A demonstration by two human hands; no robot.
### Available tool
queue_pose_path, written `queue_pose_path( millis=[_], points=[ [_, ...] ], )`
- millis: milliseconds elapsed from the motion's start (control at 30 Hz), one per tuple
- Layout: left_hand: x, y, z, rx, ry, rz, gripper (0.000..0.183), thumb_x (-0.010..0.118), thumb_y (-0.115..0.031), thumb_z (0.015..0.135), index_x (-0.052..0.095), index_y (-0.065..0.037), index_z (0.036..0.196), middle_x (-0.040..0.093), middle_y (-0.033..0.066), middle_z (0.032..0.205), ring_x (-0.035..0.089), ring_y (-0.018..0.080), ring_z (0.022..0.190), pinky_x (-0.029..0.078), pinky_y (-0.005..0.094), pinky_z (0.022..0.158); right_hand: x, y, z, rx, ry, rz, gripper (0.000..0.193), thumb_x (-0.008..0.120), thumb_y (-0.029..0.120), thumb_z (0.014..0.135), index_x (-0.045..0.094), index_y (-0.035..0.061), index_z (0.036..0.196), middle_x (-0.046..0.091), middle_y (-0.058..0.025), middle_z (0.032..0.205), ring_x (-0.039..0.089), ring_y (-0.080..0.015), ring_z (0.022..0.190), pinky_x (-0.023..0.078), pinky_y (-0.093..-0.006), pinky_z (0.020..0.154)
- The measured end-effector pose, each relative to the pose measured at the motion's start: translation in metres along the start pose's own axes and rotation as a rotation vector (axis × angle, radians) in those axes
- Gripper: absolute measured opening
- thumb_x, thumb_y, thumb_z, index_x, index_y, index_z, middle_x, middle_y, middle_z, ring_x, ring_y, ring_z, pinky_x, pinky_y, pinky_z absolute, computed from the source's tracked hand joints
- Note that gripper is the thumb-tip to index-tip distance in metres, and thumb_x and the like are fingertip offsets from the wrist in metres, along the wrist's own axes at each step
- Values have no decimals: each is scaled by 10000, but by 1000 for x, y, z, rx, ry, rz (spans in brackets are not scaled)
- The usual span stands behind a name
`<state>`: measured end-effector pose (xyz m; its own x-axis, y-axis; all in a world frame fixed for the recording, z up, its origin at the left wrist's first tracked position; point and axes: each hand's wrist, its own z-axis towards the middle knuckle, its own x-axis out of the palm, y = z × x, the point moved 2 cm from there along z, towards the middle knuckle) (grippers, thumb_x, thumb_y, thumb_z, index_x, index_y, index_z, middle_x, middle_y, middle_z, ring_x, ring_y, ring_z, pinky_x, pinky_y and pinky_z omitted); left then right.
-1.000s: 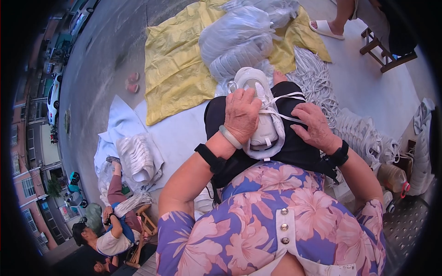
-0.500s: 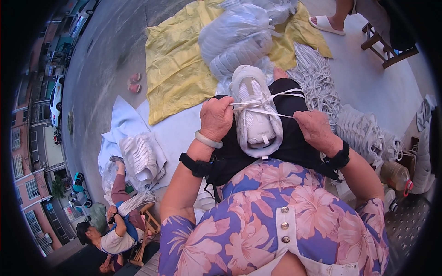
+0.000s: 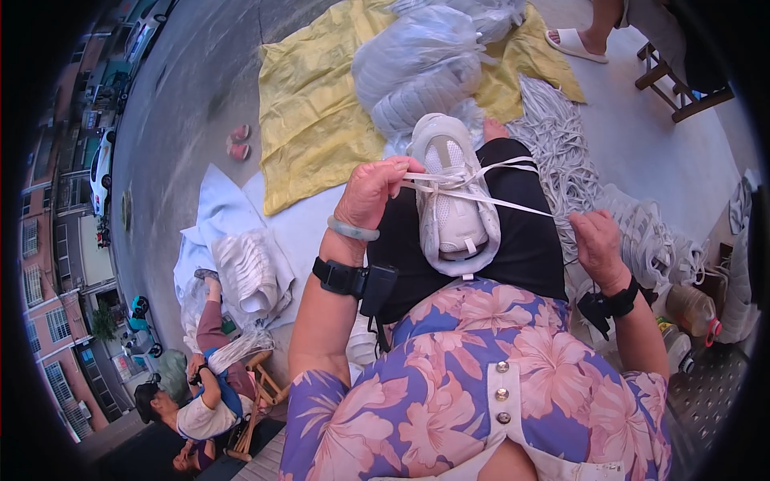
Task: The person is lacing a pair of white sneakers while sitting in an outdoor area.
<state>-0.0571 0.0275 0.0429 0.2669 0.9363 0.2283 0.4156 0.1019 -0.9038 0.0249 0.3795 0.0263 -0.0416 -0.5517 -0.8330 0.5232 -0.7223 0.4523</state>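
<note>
Closest to the camera, a floral blouse in purple and pink [image 3: 481, 385], with 3 small buttons down the front. On the lap just beyond, over black trousers [image 3: 521, 240], a pale grey sneaker [image 3: 453, 196], sole down, toe pointing away. White laces [image 3: 481, 188] already threaded through the eyelets and crossing over the tongue, 2 loose ends pulled out to either side, not yet knotted. By the look of it, lacing nearly done, tightening and tying left.

Left hand [image 3: 373, 192] raised beside the shoe, grip narrow, fingers pinched on a lace end held taut; pale bangle and black wrist strap below it. Right hand [image 3: 597, 244] lower and to the right, curled closed around the other lace end, which runs in a straight line from the shoe; black strap on that wrist too.

Further out to the left, on a white cloth [image 3: 216, 216] on the ground, a clear bag of white sneakers [image 3: 249, 268]. Lower left, another person seated on a small wooden stool [image 3: 261, 385]. To the right, heaps of loose white laces [image 3: 561, 144].

Beyond the shoe, a yellow tarp [image 3: 313, 120] carrying big clear bags of white shoes [image 3: 417, 72]. At the far top right, a sandalled foot [image 3: 577, 44] and a wooden stool [image 3: 682, 84] on grey concrete.
</note>
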Motion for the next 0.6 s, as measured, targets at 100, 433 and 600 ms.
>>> queue_pose_path(
  millis=[100,433,600],
  points=[
    [-11,5,1,24,-50,-134,341,536,-221,856,531,-12,587,591,161,1040,548,193,948,384,325,905,-13,-5,0,-37,-81,-102,218,560,-61,709,587,25,908,546,-101,698,546,-287,669,424,-357,648],
    [20,36,7,95,-152,365,196,671,-21,681,630,-50,871,510,8,978,494,72,788,416,212,738,-68,-121,-136,507,-249,-295,184,547,-15,798,612,15,968,629,-139,872,593,-315,801,459,-357,756],
    [27,38,3,151,-398,606,188,641,-14,693,618,-40,877,545,1,861,504,94,712,424,223,648,-31,-70,-78,378,103,31,315,571,50,687,607,24,999,606,-142,1021,555,-323,971,425,-383,866]
  ],
)
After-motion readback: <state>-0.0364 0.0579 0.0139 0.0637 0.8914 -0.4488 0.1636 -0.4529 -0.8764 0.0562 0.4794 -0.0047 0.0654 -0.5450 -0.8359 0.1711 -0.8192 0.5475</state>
